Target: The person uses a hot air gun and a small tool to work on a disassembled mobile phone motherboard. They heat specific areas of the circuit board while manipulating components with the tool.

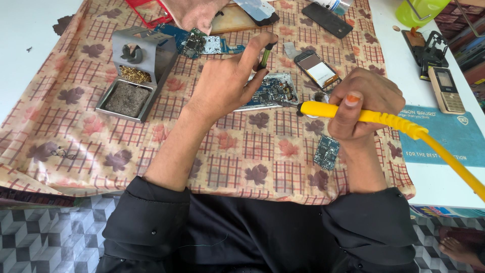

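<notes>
Circuitry inside an opened phone point(271, 91) is lying exposed near the middle of the surface point(30, 40), on a patterned cloth point(222, 151) of red checks and brown leaves that is covering most of the white top. The right hand point(361, 103) is gripping a yellow soldering iron point(353, 114), fingers closed round its handle, its metal tip touching the phone's board. The left hand point(227, 81) is resting over the phone's left edge, pinching a thin green-handled tool point(266, 53) between thumb and forefinger; the hands are sitting a little apart. A grey iron stand point(136, 71) with brass wool and a dark sponge is standing to the left. Loose boards, a small phone body point(316, 68) and a gold keypad phone point(446, 91) are lying around, with a blue mat point(444, 136) at right. The iron's cable is running out of frame, and the left hand is hiding part of the board.
</notes>
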